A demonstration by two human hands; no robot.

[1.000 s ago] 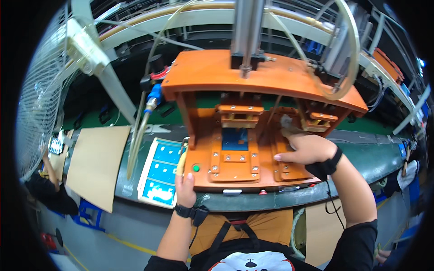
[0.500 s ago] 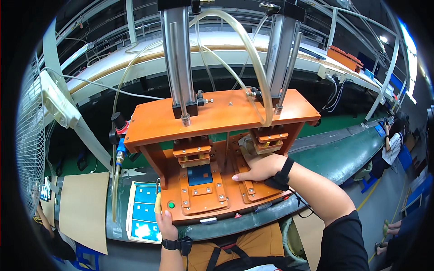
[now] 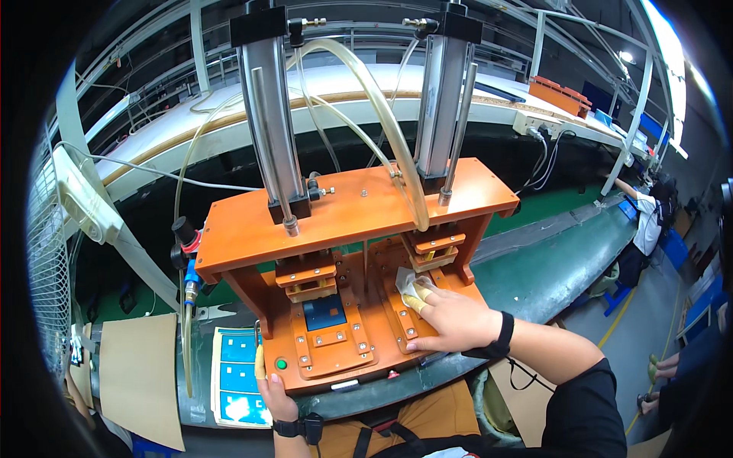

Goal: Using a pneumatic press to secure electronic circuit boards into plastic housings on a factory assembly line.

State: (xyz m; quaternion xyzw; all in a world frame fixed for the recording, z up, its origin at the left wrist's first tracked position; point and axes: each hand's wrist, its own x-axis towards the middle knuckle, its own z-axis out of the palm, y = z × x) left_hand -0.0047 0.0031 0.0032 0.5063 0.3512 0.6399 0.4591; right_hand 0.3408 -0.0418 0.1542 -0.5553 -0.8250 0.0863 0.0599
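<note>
An orange two-station pneumatic press (image 3: 351,237) stands in front of me. My right hand (image 3: 456,317) lies over its right fixture plate (image 3: 402,324), yellow covers on some fingers. Those fingers press a crumpled white wipe (image 3: 407,285) against the plate, just below the raised right press head (image 3: 437,252). On the left fixture sits a dark blue panel (image 3: 324,311) under the raised left head (image 3: 305,278). My left hand (image 3: 275,395) holds the base's left front corner, a yellow-covered finger along its side, near a green button (image 3: 281,364).
Blue printed sheets (image 3: 238,374) lie left of the press, beside a brown board (image 3: 141,374). A regulator (image 3: 185,240) with clear tubing stands at the left. Behind runs a white shelf (image 3: 206,126). Another person (image 3: 649,217) sits farther along the green bench (image 3: 565,263) at right.
My right hand and the wipe have come out from beneath the right press head toward me. The view has shifted slightly. My left hand stays at the base corner.
</note>
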